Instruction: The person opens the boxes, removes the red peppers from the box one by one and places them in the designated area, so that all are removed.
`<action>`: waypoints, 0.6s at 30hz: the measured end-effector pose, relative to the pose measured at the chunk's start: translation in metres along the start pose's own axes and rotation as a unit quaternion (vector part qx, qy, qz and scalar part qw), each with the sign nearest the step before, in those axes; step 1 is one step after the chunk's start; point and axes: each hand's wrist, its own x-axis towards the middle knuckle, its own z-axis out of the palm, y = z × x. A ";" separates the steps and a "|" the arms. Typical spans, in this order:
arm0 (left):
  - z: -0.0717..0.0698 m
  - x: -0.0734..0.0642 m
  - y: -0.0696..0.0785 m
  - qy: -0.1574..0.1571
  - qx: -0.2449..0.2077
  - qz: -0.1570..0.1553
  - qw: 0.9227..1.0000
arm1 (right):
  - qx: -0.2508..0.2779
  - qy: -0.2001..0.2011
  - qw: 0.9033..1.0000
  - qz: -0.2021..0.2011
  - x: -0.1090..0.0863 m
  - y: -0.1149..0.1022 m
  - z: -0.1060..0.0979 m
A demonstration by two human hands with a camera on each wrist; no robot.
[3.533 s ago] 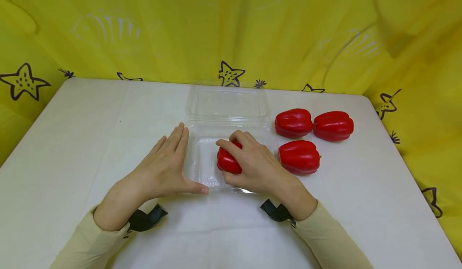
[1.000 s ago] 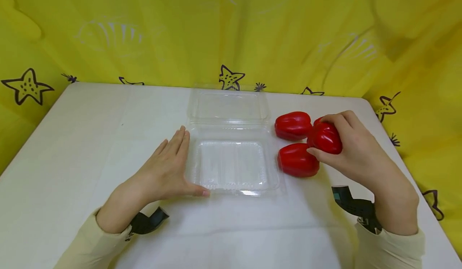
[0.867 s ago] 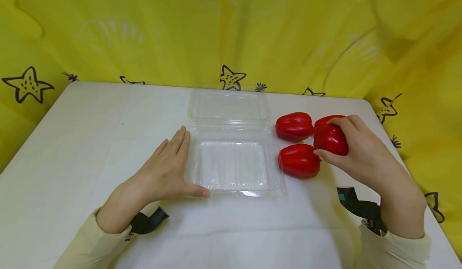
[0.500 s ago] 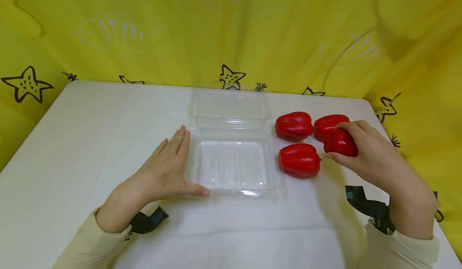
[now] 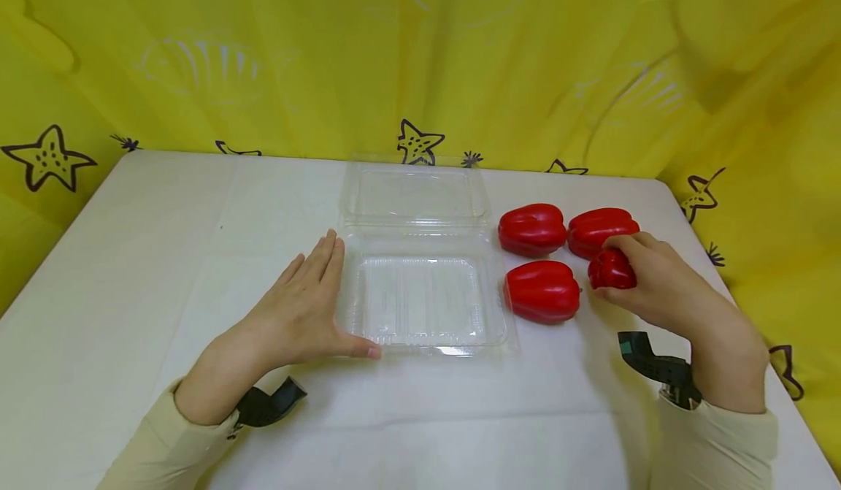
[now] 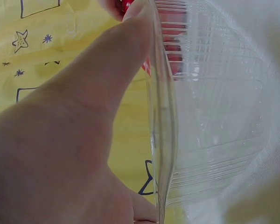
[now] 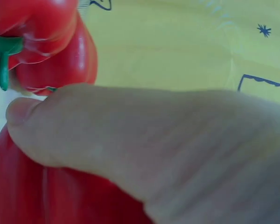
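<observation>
My right hand point(image 5: 663, 293) grips a red bell pepper point(image 5: 611, 269), thumb on the near side and fingers over the top; part of the pepper is hidden by the hand. In the right wrist view the thumb point(image 7: 79, 126) lies across that pepper point(image 7: 46, 196). A clear plastic clamshell box point(image 5: 427, 300) lies with its lid point(image 5: 416, 192) folded back, nothing inside. My left hand point(image 5: 296, 307) rests flat against the box's left side, fingers straight and thumb at the front corner. The left wrist view shows the thumb along the rim point(image 6: 165, 107).
Three more red bell peppers lie right of the box: one at back left point(image 5: 532, 229), one at back right point(image 5: 601, 228) and one nearer point(image 5: 542, 291). Behind the white table point(image 5: 420, 431) hangs a yellow curtain point(image 5: 328, 59).
My right hand has taken the pepper out of the box and carried it right, beside the other peppers, lowering it toward the table. The left hand has stayed at the box.
</observation>
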 end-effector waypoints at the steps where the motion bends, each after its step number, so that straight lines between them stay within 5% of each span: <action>1: 0.000 0.000 0.000 0.000 0.000 0.000 1.000 | 0.002 -0.006 1.000 0.004 0.001 0.000 0.001; 18: 0.000 0.000 0.000 -0.011 -0.009 -0.008 1.000 | -0.007 -0.063 0.997 0.054 0.014 0.003 0.013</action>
